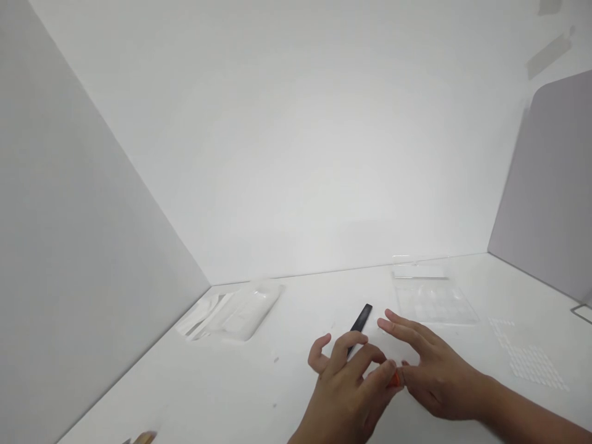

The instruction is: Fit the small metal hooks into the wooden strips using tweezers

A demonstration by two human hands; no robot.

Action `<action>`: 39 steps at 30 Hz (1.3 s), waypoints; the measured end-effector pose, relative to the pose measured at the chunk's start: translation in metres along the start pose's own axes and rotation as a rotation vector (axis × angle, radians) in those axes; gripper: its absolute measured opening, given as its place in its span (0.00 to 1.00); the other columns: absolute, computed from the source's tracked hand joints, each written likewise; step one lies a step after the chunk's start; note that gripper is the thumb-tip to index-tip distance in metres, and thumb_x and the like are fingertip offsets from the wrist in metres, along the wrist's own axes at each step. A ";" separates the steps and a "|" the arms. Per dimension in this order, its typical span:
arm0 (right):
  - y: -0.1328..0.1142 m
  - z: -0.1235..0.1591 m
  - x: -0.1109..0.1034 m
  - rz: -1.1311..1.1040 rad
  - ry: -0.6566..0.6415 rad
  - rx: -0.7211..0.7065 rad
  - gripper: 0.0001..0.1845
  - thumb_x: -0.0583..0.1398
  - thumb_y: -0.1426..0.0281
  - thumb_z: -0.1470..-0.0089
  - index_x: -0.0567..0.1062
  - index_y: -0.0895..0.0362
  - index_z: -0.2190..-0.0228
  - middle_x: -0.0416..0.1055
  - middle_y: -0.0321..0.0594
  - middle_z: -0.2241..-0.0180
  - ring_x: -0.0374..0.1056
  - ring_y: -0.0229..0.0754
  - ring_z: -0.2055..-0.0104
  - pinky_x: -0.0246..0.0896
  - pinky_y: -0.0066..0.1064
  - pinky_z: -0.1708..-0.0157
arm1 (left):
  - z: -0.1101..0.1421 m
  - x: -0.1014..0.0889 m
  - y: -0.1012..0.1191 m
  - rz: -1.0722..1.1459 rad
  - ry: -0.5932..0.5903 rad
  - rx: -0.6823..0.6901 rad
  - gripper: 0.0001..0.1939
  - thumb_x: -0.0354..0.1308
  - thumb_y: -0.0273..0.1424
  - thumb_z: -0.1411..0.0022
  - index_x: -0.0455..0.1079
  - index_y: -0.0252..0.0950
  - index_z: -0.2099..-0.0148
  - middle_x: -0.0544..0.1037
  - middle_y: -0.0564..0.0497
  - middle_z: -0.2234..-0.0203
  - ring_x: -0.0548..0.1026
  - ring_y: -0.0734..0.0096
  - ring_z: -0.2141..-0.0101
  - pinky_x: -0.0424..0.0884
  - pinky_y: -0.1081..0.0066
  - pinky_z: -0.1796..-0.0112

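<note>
Near the bottom of the head view, my left hand (pixel 349 391) pinches a small orange thing (pixel 394 378) between thumb and forefinger, its other fingers bent and apart. My right hand (pixel 439 373) meets it there, its thumb and a fingertip closed at the orange thing's right side while two fingers stretch out to the left. Most of the orange thing is hidden by the fingertips, so its kind cannot be made out. Behind my left fingers lies a slim, flat black tool (pixel 362 319) on the white table, its near end covered.
A clear plastic pouch (pixel 245 311) with white contents lies at the back left. At the back right are a clear compartment box (pixel 435 302) and a sheet of small clear dots (pixel 531 357). A yellowish object (pixel 145 438) shows at the bottom-left edge. White walls enclose the table.
</note>
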State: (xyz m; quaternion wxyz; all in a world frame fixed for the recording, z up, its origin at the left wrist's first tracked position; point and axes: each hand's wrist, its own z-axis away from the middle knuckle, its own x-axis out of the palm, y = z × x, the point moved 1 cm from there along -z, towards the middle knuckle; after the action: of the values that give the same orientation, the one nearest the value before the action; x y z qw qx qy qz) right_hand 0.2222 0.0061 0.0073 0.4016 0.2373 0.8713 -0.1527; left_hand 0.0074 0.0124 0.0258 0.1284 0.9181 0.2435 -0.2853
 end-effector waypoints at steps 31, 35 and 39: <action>0.015 0.009 0.010 -0.197 0.041 0.252 0.11 0.60 0.66 0.34 0.68 0.53 0.70 0.70 0.33 0.74 0.62 0.39 0.71 0.61 0.34 0.64 | 0.013 0.005 -0.016 0.071 -0.194 -0.145 0.23 0.44 0.16 0.31 0.65 0.43 0.41 0.84 0.51 0.62 0.74 0.59 0.50 0.54 0.53 0.47; 0.016 0.012 0.010 -0.149 -0.025 0.363 0.11 0.60 0.64 0.37 0.68 0.53 0.71 0.69 0.34 0.75 0.62 0.40 0.72 0.61 0.33 0.67 | 0.013 0.003 -0.017 0.072 -0.258 -0.219 0.21 0.45 0.20 0.29 0.63 0.40 0.38 0.83 0.47 0.59 0.71 0.56 0.47 0.56 0.49 0.45; 0.018 0.013 0.009 -0.214 -0.080 0.458 0.07 0.60 0.66 0.38 0.69 0.53 0.70 0.73 0.35 0.73 0.66 0.39 0.71 0.63 0.31 0.68 | 0.011 0.004 -0.012 0.080 -0.220 -0.238 0.18 0.47 0.22 0.30 0.63 0.38 0.41 0.82 0.46 0.58 0.71 0.56 0.48 0.58 0.49 0.45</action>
State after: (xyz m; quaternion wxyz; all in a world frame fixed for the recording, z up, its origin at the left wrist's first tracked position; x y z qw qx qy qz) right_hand 0.2346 0.0179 -0.0090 0.3532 0.2222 0.8175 -0.3970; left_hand -0.0013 0.0197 0.0135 0.2731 0.8685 0.2234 -0.3481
